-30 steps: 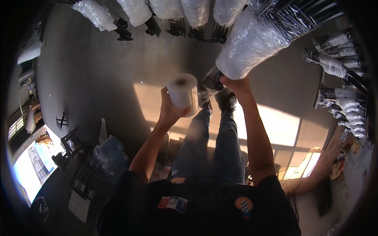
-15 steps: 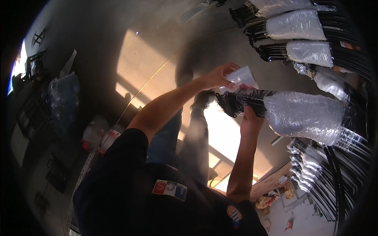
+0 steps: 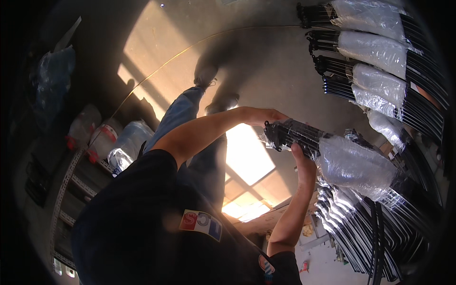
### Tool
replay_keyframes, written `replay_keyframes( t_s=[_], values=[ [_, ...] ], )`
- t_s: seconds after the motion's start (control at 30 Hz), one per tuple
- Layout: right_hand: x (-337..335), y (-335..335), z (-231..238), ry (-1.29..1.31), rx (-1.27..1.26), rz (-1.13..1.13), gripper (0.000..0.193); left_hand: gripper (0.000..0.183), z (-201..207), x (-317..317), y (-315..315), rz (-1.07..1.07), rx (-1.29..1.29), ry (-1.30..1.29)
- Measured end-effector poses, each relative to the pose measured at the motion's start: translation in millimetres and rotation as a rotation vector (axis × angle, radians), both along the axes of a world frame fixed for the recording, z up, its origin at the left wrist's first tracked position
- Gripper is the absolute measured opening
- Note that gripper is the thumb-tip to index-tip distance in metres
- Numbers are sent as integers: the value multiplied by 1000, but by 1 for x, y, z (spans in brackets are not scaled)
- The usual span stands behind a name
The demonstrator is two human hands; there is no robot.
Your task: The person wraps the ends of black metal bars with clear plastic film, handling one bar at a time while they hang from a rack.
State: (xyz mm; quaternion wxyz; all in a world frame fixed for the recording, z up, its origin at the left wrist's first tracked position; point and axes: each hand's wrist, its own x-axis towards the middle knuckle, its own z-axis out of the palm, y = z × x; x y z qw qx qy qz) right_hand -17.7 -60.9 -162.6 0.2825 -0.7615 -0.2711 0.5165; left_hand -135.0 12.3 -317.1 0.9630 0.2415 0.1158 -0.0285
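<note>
A bundle of black metal bars [image 3: 299,135], with small fittings at its end, slants in front of me. Clear stretch film [image 3: 351,164] is wrapped round its thicker part. My right hand [image 3: 304,166] grips the bundle from below near the bare end, thumb pressed on the near face. My left hand [image 3: 266,116] reaches behind the far side of the same end. Its fingers are hidden there, so what they hold does not show. No roll of film is in sight now.
More film-wrapped bar bundles [image 3: 373,50] lie at the upper right. Below my bundle, several black bent bars [image 3: 361,228] lean together. A perforated metal shelf [image 3: 59,204] with bagged rolls [image 3: 130,140] stands at left. A thin yellow line [image 3: 166,59] crosses the floor.
My left hand has passed from above the bundle, where it held a clear film roll, to behind it. The roll has gone from sight. My view and feet have shifted; the right hand keeps its grip.
</note>
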Motion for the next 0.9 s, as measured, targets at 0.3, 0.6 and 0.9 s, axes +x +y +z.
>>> replay_keyframes(
  t_s=[0.3,0.6,0.9],
  values=[
    [25,-7,-5,256,-21,98,80,50,-34,8,-44,99,-179,-123],
    [-23,-53,-80,574,283,-931,58,52,-43,24,-62,62,40,-29],
    [-83,-75,-104,509,579,-1161,83,105,78,-23,25,-102,722,-326]
  ],
)
